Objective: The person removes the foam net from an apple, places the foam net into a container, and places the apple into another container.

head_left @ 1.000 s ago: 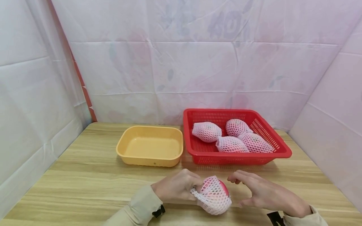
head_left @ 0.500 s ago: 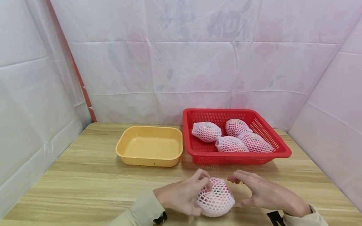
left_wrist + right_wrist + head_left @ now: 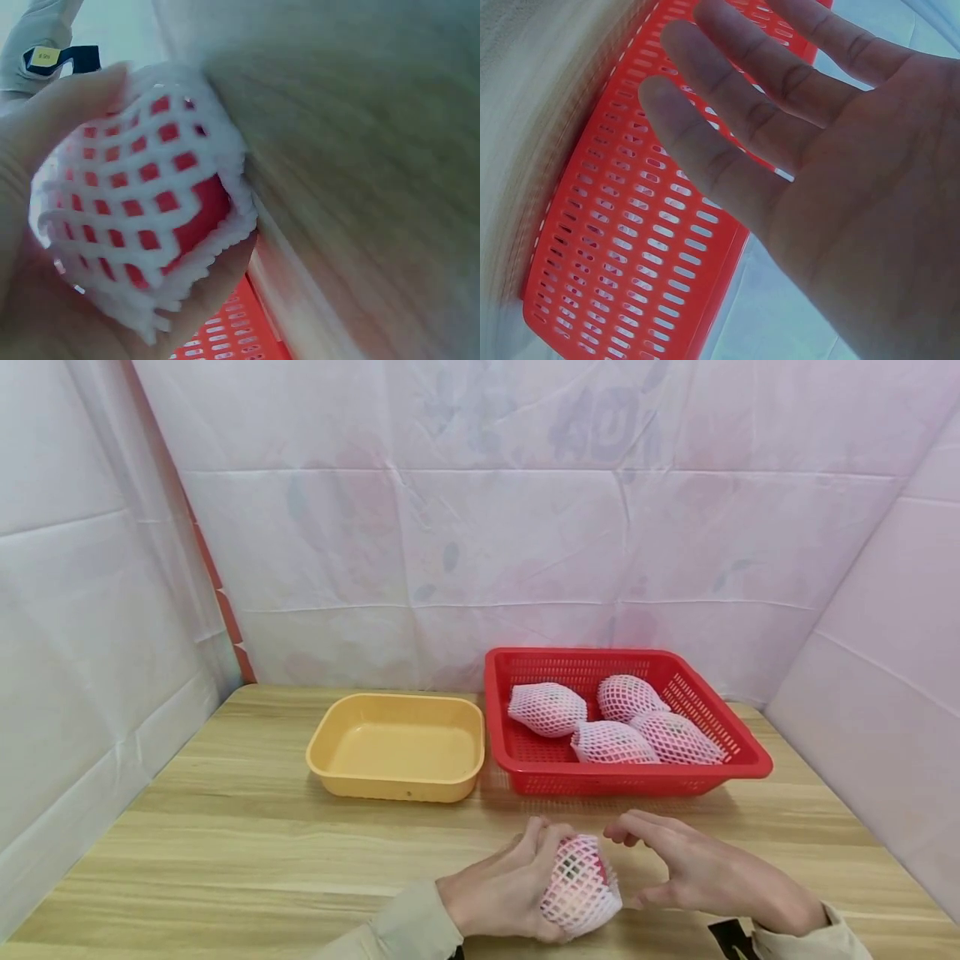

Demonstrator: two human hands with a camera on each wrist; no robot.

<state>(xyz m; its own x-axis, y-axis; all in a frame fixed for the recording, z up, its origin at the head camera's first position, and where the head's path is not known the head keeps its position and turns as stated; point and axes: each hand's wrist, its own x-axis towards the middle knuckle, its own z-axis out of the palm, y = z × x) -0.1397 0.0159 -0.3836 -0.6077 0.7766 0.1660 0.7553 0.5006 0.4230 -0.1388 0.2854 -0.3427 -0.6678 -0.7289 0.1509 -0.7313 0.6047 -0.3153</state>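
Observation:
Near the table's front edge, my left hand (image 3: 510, 889) grips a round red fruit (image 3: 576, 885) in a white foam net. Its fingers and thumb curl round the left side. In the left wrist view, the fruit (image 3: 142, 195) shows red through the mesh, and a bare red patch appears at the net's open edge. To the right, my right hand (image 3: 697, 872) is held apart from the fruit, with nothing in it. The right wrist view shows that hand (image 3: 840, 150) with its fingers extended and slightly bent.
Behind my hands, a red slotted basket (image 3: 637, 770) holds several net-wrapped fruits (image 3: 551, 710). Beside it on the left is a shallow yellow tray (image 3: 397, 789) with nothing in it. A pale sheet (image 3: 487, 543) hangs behind the wooden table (image 3: 225, 860).
My left hand has shifted from the net's gathered edge to wrap round the fruit, moving slightly right and turning it. My right hand has stayed in place.

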